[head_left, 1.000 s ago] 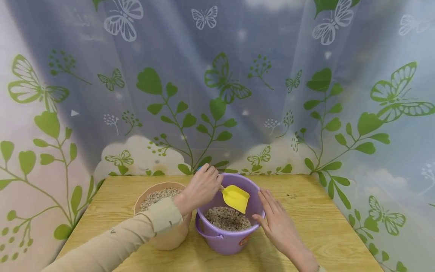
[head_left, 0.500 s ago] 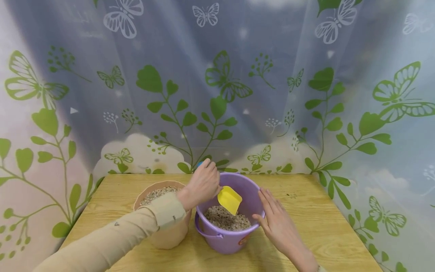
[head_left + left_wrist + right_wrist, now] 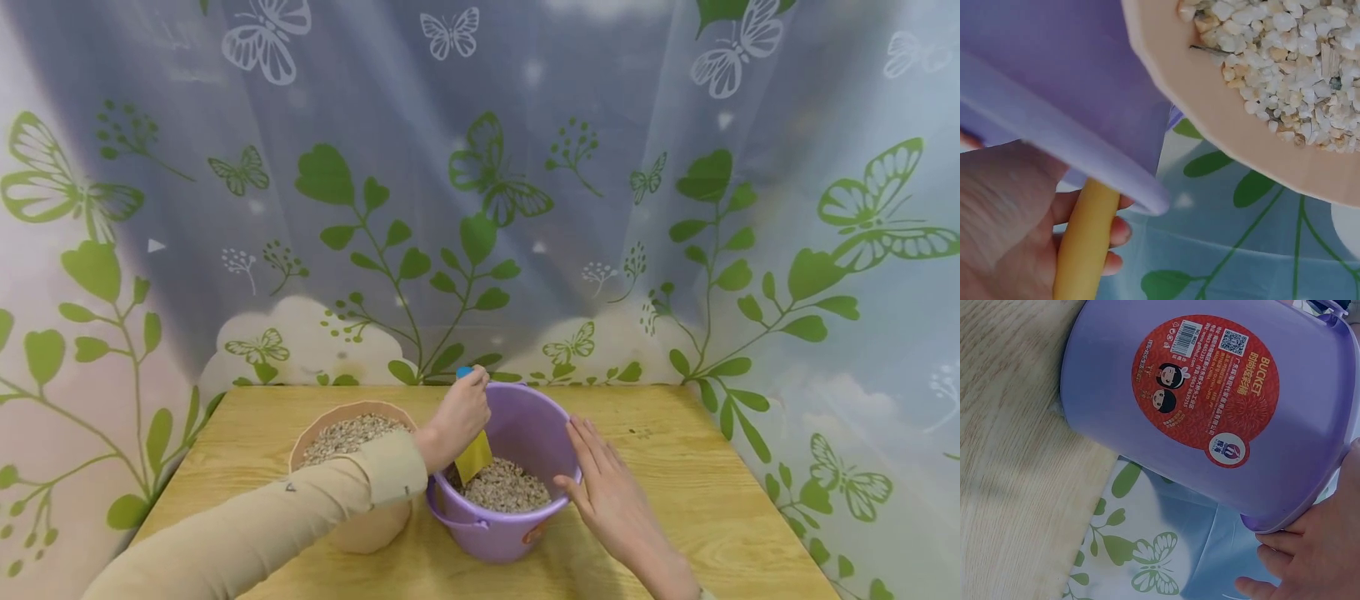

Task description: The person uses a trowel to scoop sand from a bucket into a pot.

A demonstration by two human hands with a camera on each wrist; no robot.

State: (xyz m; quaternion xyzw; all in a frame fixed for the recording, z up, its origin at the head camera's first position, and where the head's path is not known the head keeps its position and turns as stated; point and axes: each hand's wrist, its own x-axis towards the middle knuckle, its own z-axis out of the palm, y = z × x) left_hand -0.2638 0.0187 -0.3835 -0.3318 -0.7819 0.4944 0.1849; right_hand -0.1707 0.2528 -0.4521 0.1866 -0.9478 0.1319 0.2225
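My left hand grips the handle of a small shovel with a yellow blade and a blue end. The blade points down into a purple bucket, close over the gravel at its left inner side; whether it digs in cannot be told. In the left wrist view the fingers curl round the yellow handle, beside the bucket's rim. My right hand lies with straight fingers against the bucket's right rim. The right wrist view shows the bucket's red label and fingers at the rim.
Left of the bucket stands a peach-coloured pot filled with pale gravel; my left forearm passes over it. Both containers stand on a wooden table. A patterned curtain hangs behind and along both sides.
The shovel's blade has swung left and downward, from the bucket's middle to its left inner side. The left hand has turned and shifted slightly right. My right hand stays at the rim.
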